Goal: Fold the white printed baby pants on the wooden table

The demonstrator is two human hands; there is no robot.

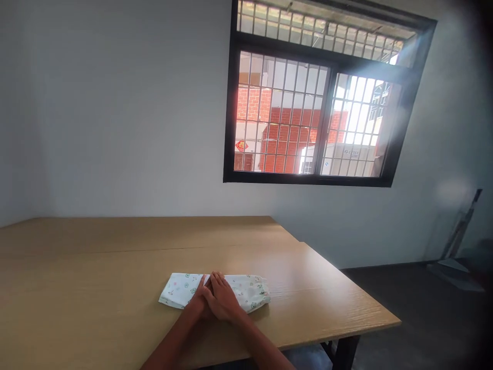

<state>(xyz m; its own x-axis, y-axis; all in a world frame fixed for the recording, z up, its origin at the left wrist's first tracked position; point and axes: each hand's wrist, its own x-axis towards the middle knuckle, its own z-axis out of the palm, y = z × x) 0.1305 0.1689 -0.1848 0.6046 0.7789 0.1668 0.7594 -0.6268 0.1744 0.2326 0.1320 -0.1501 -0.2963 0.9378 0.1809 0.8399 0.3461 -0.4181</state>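
Observation:
A folded white piece of clothing (247,292) with a small green and pink print lies flat on the wooden table (96,303). Its right end is gathered like an elastic cuff; which garment it is, I cannot tell. My left hand (200,295) rests on the middle of the cloth, fingers stretched forward, partly covered by my other hand. Crossing over it, my right hand (222,297) lies with its fingers straight and close together, pointing away from me. Neither hand grips the fabric. Both forearms come in from the bottom edge.
Two tabletops meet along a seam, with the front one's right edge (356,285) dropping to a dark floor. A barred window (285,113) is set in the pale wall. A long-handled dustpan or similar tool (460,231) stands at the far right.

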